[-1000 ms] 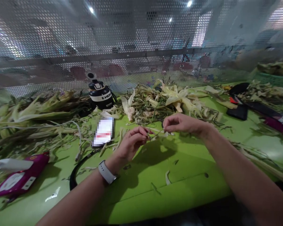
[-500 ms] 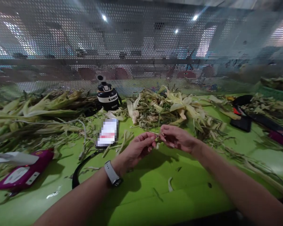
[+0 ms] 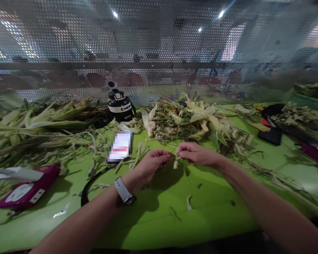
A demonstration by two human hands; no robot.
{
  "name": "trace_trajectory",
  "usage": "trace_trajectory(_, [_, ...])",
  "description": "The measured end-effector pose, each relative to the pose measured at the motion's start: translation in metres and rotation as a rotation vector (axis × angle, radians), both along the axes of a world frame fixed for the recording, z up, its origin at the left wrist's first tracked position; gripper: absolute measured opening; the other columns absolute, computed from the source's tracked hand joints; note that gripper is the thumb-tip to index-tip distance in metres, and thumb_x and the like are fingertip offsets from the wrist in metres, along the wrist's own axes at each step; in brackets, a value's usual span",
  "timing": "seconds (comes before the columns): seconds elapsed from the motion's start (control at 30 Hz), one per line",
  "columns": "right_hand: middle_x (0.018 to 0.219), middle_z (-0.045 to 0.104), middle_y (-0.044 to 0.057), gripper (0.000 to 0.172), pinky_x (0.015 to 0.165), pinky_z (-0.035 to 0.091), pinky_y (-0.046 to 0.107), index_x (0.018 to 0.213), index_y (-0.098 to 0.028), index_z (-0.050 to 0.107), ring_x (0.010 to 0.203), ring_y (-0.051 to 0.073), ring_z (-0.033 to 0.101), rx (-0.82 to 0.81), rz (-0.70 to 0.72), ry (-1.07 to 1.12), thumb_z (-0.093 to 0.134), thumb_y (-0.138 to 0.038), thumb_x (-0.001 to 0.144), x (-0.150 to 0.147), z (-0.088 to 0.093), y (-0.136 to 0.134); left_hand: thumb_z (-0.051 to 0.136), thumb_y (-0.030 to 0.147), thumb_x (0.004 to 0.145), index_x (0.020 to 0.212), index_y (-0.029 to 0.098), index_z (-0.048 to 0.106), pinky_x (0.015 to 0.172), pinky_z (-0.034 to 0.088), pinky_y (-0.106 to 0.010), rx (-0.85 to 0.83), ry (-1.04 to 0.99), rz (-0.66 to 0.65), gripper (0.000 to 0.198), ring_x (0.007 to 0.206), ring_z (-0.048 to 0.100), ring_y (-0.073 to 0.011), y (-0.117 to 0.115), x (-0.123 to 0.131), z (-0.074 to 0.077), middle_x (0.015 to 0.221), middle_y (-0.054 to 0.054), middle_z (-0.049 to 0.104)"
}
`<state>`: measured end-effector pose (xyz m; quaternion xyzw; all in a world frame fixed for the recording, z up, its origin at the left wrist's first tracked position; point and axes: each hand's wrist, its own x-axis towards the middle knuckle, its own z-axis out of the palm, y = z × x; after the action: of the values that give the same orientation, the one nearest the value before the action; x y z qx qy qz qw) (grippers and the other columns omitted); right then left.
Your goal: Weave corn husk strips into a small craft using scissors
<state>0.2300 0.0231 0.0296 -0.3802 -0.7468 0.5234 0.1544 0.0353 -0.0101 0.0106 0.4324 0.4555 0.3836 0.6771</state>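
Over the green tabletop (image 3: pixel 164 204) both of my hands meet near the middle. My right hand (image 3: pixel 194 153) pinches a small piece of pale green corn husk (image 3: pixel 176 163), whose knotted lower end hangs below the fingers and a thin strand sticks up above. My left hand (image 3: pixel 157 160), with a white-strapped watch (image 3: pixel 124 190) on its wrist, has thumb and forefinger pressed together right beside that piece. What the left fingertips hold, if anything, is too small to make out. Behind the hands lies a heap of dried husks (image 3: pixel 185 116).
A black bottle (image 3: pixel 120 106) stands at the back, with a lit phone (image 3: pixel 119 146) before it. To the left are a purple tissue pack (image 3: pixel 29 188) and long husks (image 3: pixel 55 116). A dark phone (image 3: pixel 270 135) and a green basket (image 3: pixel 311 100) are at right.
My hands have drawn slightly apart, the left shifting a little left. The piece of husk now hangs more visibly from my right fingers. The view has tilted slightly.
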Motion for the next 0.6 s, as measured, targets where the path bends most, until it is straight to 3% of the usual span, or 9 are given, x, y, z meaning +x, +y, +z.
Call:
trace_trajectory(0.1, [0.065, 0.043, -0.005, 0.020, 0.046, 0.032, 0.020, 0.079, -0.018, 0.048, 0.051, 0.007, 0.039, -0.043, -0.004, 0.002, 0.052, -0.035, 0.088, 0.0004, -0.0032, 0.0005, 0.071, 0.027, 0.069, 0.065, 0.014, 0.062, 0.044, 0.027, -0.017, 0.035, 0.032, -0.004, 0.016, 0.045, 0.039, -0.0045, 0.0002, 0.0005, -0.0016, 0.053, 0.004, 0.053])
trace_trajectory(0.2, [0.070, 0.048, -0.003, 0.020, 0.050, 0.035, 0.020, 0.083, -0.017, 0.050, 0.055, 0.008, 0.044, -0.050, -0.021, 0.056, 0.054, -0.036, 0.088, -0.0001, -0.0032, 0.0008, 0.068, 0.029, 0.072, 0.078, 0.014, 0.064, 0.045, 0.028, -0.018, 0.089, 0.067, -0.006, 0.016, 0.046, 0.040, -0.0050, 0.0016, 0.0015, -0.0011, 0.056, 0.005, 0.053])
trace_trajectory(0.3, [0.085, 0.050, 0.000, 0.020, 0.056, 0.039, 0.022, 0.081, -0.017, 0.053, 0.062, 0.009, 0.047, 0.102, -0.053, 0.119, 0.056, -0.037, 0.086, -0.0023, -0.0007, 0.0009, 0.063, 0.031, 0.075, 0.088, 0.014, 0.063, 0.046, 0.030, -0.019, 0.180, 0.131, -0.018, 0.021, 0.047, 0.040, -0.0060, 0.0023, 0.0017, 0.0007, 0.059, 0.005, 0.053])
trace_trajectory(0.43, [0.100, 0.049, 0.004, 0.024, 0.070, 0.044, 0.025, 0.075, -0.017, 0.055, 0.077, 0.012, 0.052, 0.290, -0.061, 0.143, 0.060, -0.039, 0.084, -0.0058, 0.0005, 0.0005, 0.059, 0.026, 0.076, 0.084, 0.015, 0.062, 0.047, 0.030, -0.020, 0.387, 0.274, -0.082, 0.015, 0.049, 0.041, -0.0078, 0.0008, -0.0001, -0.0004, 0.058, 0.004, 0.051])
trace_trajectory(0.6, [0.071, 0.048, -0.004, 0.030, 0.052, 0.042, 0.022, 0.082, -0.018, 0.050, 0.052, 0.008, 0.048, 0.134, -0.065, 0.141, 0.053, -0.048, 0.087, -0.0081, -0.0064, -0.0004, 0.050, 0.012, 0.072, 0.078, 0.016, 0.064, 0.050, 0.032, -0.022, 0.737, 0.534, -0.089, 0.015, 0.051, 0.043, -0.0095, -0.0030, -0.0027, -0.0012, 0.056, 0.003, 0.052])
